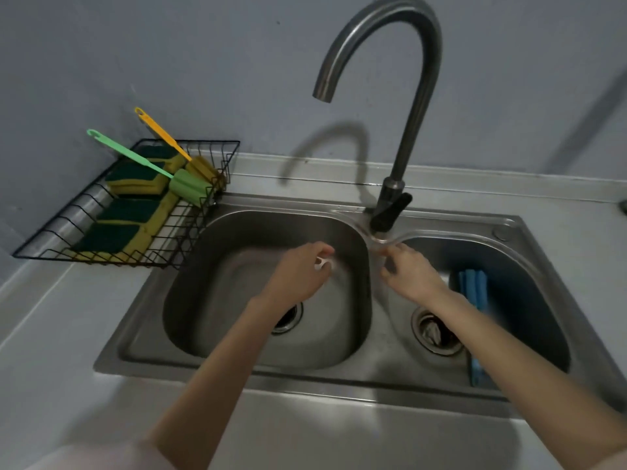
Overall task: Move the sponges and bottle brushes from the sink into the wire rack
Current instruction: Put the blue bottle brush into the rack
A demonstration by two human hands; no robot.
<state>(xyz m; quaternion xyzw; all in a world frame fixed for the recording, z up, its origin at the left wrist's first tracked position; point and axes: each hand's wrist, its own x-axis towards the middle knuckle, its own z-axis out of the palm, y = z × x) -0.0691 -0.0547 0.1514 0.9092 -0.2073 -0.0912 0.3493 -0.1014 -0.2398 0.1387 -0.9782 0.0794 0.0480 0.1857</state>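
The black wire rack (190, 228) stands on the counter left of the sink and holds several green-and-yellow sponges (129, 212). A green bottle brush (185, 186) and an orange bottle brush (203, 167) lean in it too. A blue bottle brush (473, 286) lies in the right basin, partly hidden under my right forearm. My left hand (302, 273) hovers over the left basin and pinches a small white looped handle (322, 265), blurred. My right hand (407, 273) is by the divider under the tap base, fingers curled, with any hold unclear.
The double steel sink (237, 364) has a drain in each basin. A tall curved faucet (403, 96) rises behind the divider, with its spout over the left basin. A grey wall is close behind, and grey counter runs along the front and left.
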